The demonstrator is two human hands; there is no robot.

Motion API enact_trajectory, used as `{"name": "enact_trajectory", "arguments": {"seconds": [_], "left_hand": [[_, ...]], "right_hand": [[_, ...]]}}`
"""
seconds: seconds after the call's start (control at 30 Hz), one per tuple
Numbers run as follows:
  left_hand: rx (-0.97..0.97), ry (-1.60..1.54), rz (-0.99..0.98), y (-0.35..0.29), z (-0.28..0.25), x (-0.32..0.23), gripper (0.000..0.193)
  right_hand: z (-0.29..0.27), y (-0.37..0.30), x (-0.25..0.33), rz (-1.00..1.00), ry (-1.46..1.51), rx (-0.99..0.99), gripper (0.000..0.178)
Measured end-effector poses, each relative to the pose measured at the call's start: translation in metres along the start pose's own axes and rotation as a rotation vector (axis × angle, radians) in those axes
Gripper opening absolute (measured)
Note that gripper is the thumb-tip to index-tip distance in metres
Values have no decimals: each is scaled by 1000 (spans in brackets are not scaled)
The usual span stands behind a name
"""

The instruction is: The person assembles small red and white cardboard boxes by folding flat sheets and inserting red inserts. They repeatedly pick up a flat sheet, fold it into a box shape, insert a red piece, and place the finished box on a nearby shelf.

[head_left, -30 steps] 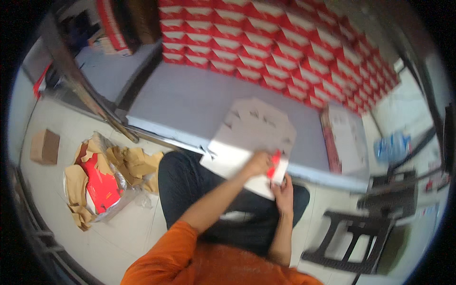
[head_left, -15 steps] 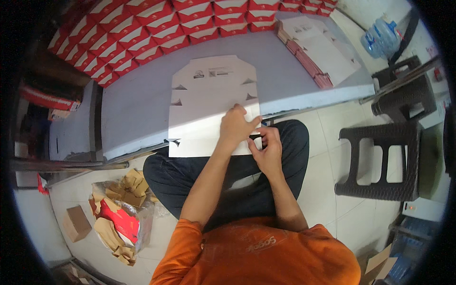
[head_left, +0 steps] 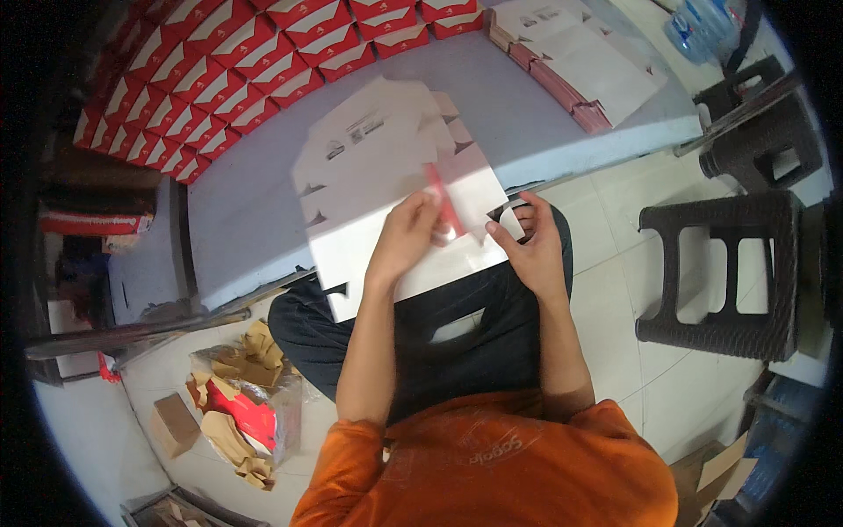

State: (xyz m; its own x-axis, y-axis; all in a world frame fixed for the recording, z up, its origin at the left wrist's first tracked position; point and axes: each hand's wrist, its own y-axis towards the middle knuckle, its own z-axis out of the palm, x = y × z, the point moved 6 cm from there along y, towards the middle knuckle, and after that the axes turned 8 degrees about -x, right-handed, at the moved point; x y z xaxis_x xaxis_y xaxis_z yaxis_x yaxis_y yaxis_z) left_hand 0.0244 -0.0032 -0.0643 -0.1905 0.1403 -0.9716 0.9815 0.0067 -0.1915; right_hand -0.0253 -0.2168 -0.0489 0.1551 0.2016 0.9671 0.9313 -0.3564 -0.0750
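Note:
A flat white cardboard box blank (head_left: 351,206) with slots along its sides lies tilted across the table's front edge and over my lap. Its right side strip is partly bent up, and a red face shows along the bend. My left hand (head_left: 406,235) is closed on that raised edge; the fingertips are slightly blurred. At the blank's near right corner, my right hand (head_left: 534,241) pinches a small white tab between thumb and fingers.
Stacked red-and-white boxes (head_left: 285,53) line the table's (head_left: 255,211) back left. More flat blanks (head_left: 584,66) are piled at the far right. A dark plastic stool (head_left: 654,272) stands right of me, torn brown packaging (head_left: 237,417) on the floor at left.
The blank has turned askew, and its right side strip has bent up, showing red. My left hand has moved slightly left and down; my right hand has shifted right and up with the corner.

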Motion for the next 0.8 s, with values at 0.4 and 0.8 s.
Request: {"name": "enact_trajectory", "arguments": {"seconds": [0.4,0.8], "left_hand": [[-612,905,-131,-52,-99,-12,72],[-209,995,-187,-17,-28,3,91]], "right_hand": [[66,46,8,-143,-425,426,64],[118,15,27,-217,-1080,258,97]]}}
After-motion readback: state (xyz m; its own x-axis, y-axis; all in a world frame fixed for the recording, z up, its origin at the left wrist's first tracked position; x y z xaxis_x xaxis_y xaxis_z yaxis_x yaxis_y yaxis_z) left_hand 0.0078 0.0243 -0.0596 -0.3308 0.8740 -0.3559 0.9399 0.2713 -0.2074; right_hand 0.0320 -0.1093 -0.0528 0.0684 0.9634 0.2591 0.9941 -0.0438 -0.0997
